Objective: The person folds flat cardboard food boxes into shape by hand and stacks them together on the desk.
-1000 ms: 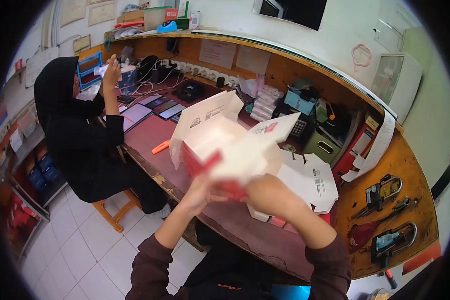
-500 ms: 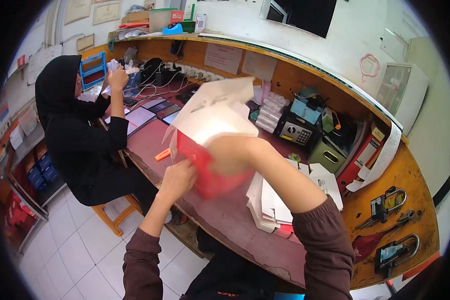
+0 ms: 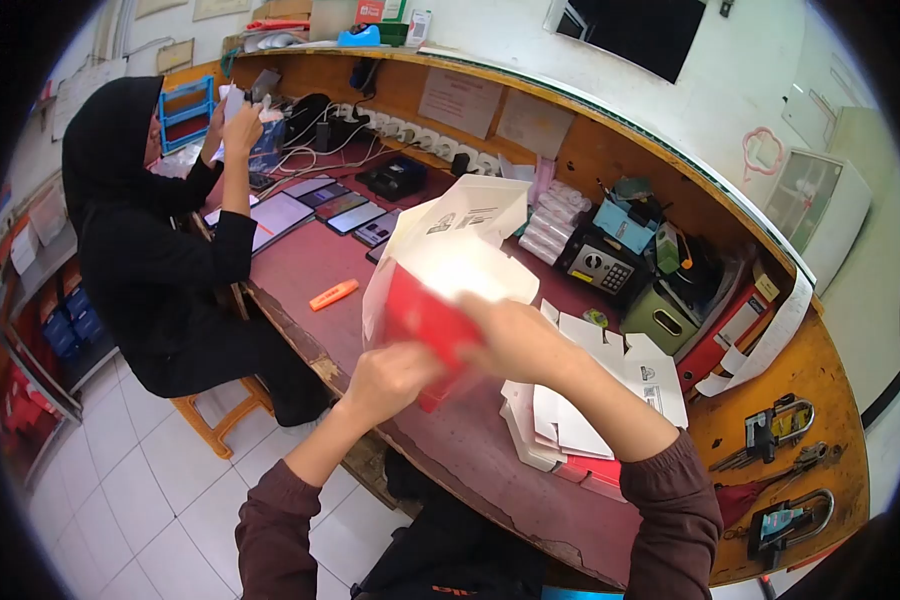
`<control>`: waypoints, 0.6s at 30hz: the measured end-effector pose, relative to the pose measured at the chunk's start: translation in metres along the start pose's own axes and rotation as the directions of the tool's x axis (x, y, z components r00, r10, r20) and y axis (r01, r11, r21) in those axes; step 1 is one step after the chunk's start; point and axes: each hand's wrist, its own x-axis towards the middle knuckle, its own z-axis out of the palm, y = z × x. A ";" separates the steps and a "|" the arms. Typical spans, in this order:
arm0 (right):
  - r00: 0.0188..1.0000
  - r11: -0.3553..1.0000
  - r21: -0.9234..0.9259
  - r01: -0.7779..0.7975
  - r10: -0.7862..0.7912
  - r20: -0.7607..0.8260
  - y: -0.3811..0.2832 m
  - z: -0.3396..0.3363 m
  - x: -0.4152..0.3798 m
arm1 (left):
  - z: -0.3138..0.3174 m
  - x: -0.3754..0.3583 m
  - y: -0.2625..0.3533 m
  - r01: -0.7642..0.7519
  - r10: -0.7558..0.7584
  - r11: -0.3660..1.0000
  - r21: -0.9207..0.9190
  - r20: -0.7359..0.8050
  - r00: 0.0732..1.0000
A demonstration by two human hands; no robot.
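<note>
A red and white cardboard box [image 3: 410, 305] is held above the table, part unfolded, its white printed flaps [image 3: 460, 215] standing up on the far side. Closed at its near lower edge is my left hand [image 3: 395, 375]. My right hand [image 3: 520, 345] grips its right side, the fingertips smeared by motion and partly hidden. Just right of the box, under my right forearm, lies a stack of white and red flat cartons [image 3: 580, 430] with printed flaps.
An orange marker [image 3: 333, 295] and several phones [image 3: 355, 217] lie on the red tabletop [image 3: 305, 268]. At the left a person in black [image 3: 150, 250] holds something pale. A small safe [image 3: 600, 265], green box [image 3: 658, 318], red binder [image 3: 725, 330] and padlocks [image 3: 790, 520] stand or lie rightward.
My left hand has moved right along the box's lower edge, and my right hand has shifted right. The box has turned slightly, and the whole view has shifted a little.
</note>
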 end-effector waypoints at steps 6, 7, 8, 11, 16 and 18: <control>0.991 0.973 -0.228 0.026 -0.054 -0.119 -0.009 0.017 -0.001 | -0.007 0.009 0.003 0.076 -0.065 0.994 -0.076 0.138 0.988; 0.992 0.976 -0.217 0.028 -0.053 -0.112 -0.010 0.020 -0.002 | -0.008 0.010 0.005 0.086 -0.074 0.993 -0.077 0.148 0.986; 0.992 0.968 -0.248 0.019 -0.049 -0.114 -0.009 0.020 -0.002 | -0.010 0.013 0.007 0.098 -0.087 0.993 -0.062 0.157 0.984; 0.994 0.968 -0.253 -0.001 -0.025 -0.102 -0.006 0.014 0.002 | -0.010 0.015 0.014 0.107 -0.102 0.994 -0.036 0.123 0.987; 0.997 0.994 -0.111 -0.022 0.013 -0.080 -0.008 0.007 -0.003 | 0.004 0.003 0.013 -0.004 0.009 0.994 0.110 -0.051 0.999; 0.995 0.995 -0.098 -0.023 0.013 -0.100 -0.009 0.009 -0.005 | 0.003 -0.001 0.016 -0.057 0.068 0.972 0.229 -0.039 0.997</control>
